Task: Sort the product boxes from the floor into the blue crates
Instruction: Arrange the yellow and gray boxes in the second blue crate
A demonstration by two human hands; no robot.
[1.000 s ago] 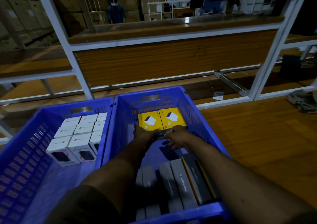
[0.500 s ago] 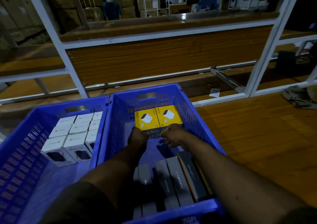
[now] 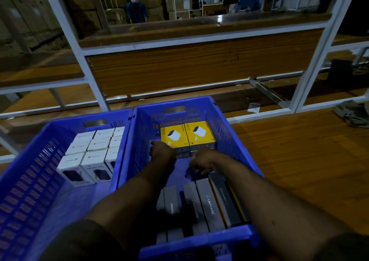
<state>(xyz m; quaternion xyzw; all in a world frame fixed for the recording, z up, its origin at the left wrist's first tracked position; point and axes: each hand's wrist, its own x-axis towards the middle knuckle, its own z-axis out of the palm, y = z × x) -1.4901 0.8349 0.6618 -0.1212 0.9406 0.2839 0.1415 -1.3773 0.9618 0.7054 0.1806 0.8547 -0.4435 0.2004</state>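
Observation:
Two blue crates stand side by side on the wooden floor. The right crate (image 3: 229, 132) holds two yellow product boxes (image 3: 187, 133) at its far end, stacked on darker boxes, and a row of grey boxes (image 3: 209, 202) on edge at its near end. My left hand (image 3: 161, 150) is pressed against the near left corner of the yellow stack, its fingers hidden. My right hand (image 3: 201, 160) hovers just in front of the stack with fingers curled and nothing visible in them. The left crate (image 3: 40, 152) carries several white boxes (image 3: 93, 150) in rows.
A white metal rack frame (image 3: 87, 71) with wooden shelves runs across just beyond the crates. Bare wooden floor (image 3: 299, 160) lies to the right, with a crumpled cloth (image 3: 353, 112) at the far right. A person (image 3: 136, 7) stands far back among cardboard cartons.
Both hands stay at the near side of the yellow stack. My right hand has eased back a little from it, and my left hand has edged toward the stack's left corner.

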